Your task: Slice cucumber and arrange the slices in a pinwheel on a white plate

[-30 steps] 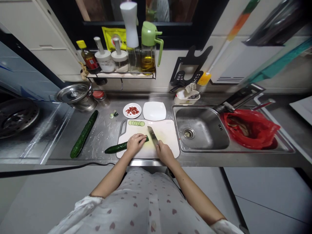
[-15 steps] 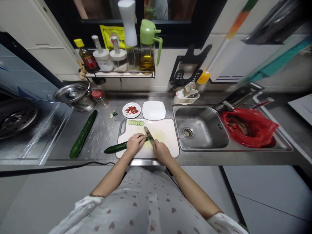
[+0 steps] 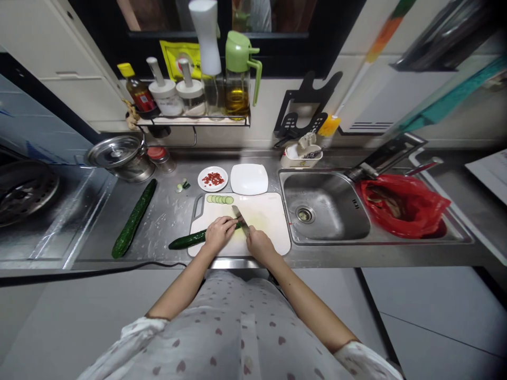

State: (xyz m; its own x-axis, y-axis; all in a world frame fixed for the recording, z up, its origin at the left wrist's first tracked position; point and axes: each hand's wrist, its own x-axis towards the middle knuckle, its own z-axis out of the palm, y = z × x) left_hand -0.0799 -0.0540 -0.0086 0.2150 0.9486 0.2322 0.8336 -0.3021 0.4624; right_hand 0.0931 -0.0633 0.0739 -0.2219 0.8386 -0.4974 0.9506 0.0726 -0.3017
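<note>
My left hand point(image 3: 220, 232) is closed over a dark green cucumber point(image 3: 187, 240), which lies across the white cutting board point(image 3: 273, 216) and sticks out past its left edge. In my right hand point(image 3: 259, 245) is the handle of a kitchen knife point(image 3: 241, 219). The blade stands at the right end of the cucumber, close to my left fingertips; whether it has entered the flesh I cannot tell. A row of several thin cucumber slices point(image 3: 220, 199) lies at the board's upper left. Another whole cucumber point(image 3: 134, 217) rests on the steel counter to the left.
Behind the board stand a plate of chopped red pieces point(image 3: 213, 180) and a white square plate point(image 3: 249, 179). Cucumber ends point(image 3: 182, 185) lie on the counter. The sink point(image 3: 328, 206) is at the right, a red plastic bag point(image 3: 420, 208) beyond it. A lidded pot point(image 3: 119, 158) stands back left.
The view has shifted very slightly. Both hands, the knife and the cucumber stay in nearly the same places, with the blade still at the cucumber's right end.
</note>
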